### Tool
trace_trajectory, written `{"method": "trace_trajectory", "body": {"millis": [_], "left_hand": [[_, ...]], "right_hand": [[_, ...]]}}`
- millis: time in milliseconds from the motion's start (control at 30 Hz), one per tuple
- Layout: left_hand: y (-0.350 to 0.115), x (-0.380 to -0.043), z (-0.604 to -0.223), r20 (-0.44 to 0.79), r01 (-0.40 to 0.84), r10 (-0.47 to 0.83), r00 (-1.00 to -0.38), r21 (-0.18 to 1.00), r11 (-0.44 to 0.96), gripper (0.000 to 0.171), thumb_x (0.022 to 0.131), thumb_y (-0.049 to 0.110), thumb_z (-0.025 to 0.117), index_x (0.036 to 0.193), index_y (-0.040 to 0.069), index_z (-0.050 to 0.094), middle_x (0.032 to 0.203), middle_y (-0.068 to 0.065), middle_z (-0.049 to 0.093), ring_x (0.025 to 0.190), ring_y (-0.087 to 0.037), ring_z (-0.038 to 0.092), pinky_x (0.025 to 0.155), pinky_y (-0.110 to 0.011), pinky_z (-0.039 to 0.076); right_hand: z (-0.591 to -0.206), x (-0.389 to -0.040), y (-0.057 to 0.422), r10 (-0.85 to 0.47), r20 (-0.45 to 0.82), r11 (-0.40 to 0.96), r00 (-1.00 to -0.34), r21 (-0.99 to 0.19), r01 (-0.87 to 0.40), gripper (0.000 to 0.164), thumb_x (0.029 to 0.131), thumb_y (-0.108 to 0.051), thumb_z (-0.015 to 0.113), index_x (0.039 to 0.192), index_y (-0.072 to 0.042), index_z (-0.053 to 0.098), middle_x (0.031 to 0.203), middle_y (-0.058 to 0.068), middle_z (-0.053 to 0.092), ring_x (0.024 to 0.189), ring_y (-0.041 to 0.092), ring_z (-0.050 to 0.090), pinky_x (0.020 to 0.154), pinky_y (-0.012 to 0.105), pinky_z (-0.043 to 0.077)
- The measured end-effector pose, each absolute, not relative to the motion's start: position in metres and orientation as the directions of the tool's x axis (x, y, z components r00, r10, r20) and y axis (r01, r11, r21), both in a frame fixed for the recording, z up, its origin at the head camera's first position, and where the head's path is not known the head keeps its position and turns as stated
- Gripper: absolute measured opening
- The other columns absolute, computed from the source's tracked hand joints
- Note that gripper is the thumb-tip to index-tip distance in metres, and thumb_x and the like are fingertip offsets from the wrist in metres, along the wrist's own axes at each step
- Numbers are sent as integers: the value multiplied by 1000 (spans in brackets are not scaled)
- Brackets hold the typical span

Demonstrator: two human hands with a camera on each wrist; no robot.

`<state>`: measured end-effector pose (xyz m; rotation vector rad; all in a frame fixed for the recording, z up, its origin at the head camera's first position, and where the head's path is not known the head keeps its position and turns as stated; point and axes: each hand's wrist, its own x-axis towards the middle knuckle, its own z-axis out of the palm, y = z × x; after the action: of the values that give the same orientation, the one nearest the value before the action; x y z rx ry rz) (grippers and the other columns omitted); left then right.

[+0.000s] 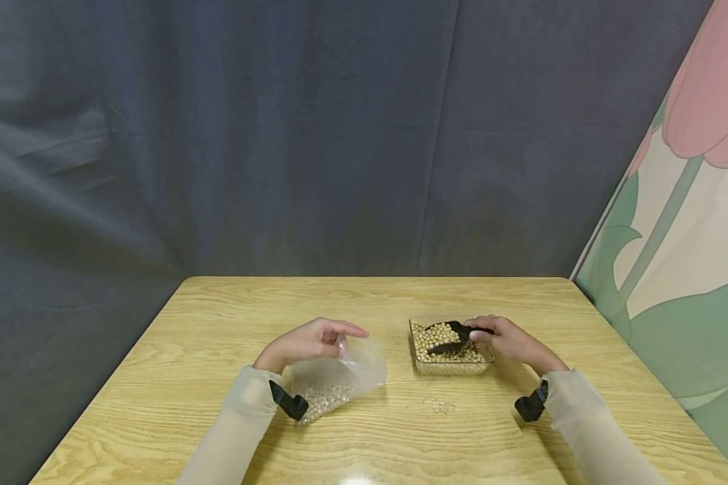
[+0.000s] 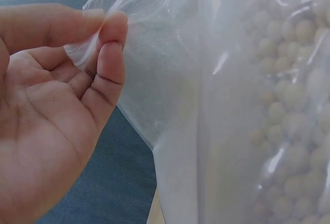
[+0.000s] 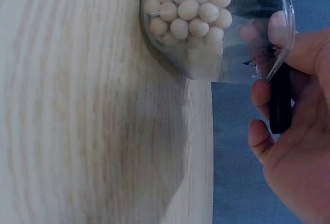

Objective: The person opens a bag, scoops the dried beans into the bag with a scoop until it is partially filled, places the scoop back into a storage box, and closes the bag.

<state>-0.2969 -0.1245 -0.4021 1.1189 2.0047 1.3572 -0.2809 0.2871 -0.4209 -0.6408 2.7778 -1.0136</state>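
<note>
Thumb and fingertips of my left hand [image 1: 315, 340] pinch the mouth edge of a clear plastic bag [image 1: 367, 370]. It lies on the left half of the table, with small pale round beans [image 1: 323, 397] gathered at its lower end. In the left wrist view, the film folds between the thumb and index finger. My right hand [image 1: 512, 342] grips the handle of a black scoop [image 1: 461, 330]. The scoop's blade sits among yellowish round beans [image 1: 421, 335] in a clear rectangular box [image 1: 451, 370]. In the right wrist view, the box's rim crosses in front of the fingertips.
The wooden table [image 1: 230, 310] carries the bag and the box side by side. A few faint transparent bits [image 1: 443, 408] lie in front of the box. Behind the table hangs a dark blue curtain [image 1: 303, 148]; a flowered panel [image 1: 679, 256] stands on the right.
</note>
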Motion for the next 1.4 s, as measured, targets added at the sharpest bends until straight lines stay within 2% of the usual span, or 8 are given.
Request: {"method": "trace_trajectory", "body": {"millis": [100, 400, 667, 833, 1200, 1400], "left_hand": [[-125, -297, -403, 59, 360, 828, -558, 916, 177, 46, 91, -4, 56, 136, -6, 49, 100, -31, 59, 75, -7, 56, 67, -29, 46], [-125, -296, -403, 61, 370, 827, -559, 911, 182, 47, 90, -4, 57, 137, -5, 49, 118, -29, 57, 77, -6, 56, 68, -29, 47], [-125, -296, -403, 58, 377, 827, -559, 906, 191, 47, 91, -3, 56, 137, -4, 49, 112, -29, 58, 74, -6, 53, 64, -27, 43], [-125, -296, -403, 54, 365, 829, -557, 912, 186, 47, 91, -4, 56, 137, -4, 49, 117, -29, 57, 75, -6, 55, 66, -29, 45], [-126, -297, -404, 53, 356, 829, -557, 917, 181, 47, 91, -3, 56, 137, -4, 49, 103, -31, 59, 76, -12, 56, 66, -31, 46], [-126, -299, -407, 65, 366, 831, -552, 915, 171, 46, 91, -4, 56, 137, -6, 49, 92, -28, 61, 76, -18, 57, 67, -32, 48]], "right_hand": [[-420, -281, 287, -428, 27, 679, -903, -650, -341, 43, 101, -19, 48, 134, 8, 50, 134, 32, 49, 121, 47, 49, 95, 55, 44], [-420, -281, 289, -446, 30, 661, -894, -663, -352, 44, 101, -18, 48, 134, 10, 49, 135, 33, 48, 120, 47, 51, 96, 55, 44], [-420, -280, 292, -441, 22, 653, -897, -678, -337, 48, 102, -22, 46, 136, 11, 45, 136, 35, 45, 117, 45, 54, 95, 54, 45], [-422, -279, 295, -430, 25, 641, -903, -696, -324, 47, 102, -21, 46, 137, 10, 44, 138, 36, 42, 116, 44, 55, 97, 57, 43], [-432, -278, 300, -380, 42, 588, -924, -760, -276, 52, 102, -27, 46, 141, 7, 42, 145, 34, 36, 130, 48, 39, 102, 57, 37], [-437, -276, 299, -344, 91, 577, -935, -765, -287, 50, 101, -26, 47, 139, 8, 44, 143, 33, 39, 129, 49, 41, 101, 56, 38]]}}
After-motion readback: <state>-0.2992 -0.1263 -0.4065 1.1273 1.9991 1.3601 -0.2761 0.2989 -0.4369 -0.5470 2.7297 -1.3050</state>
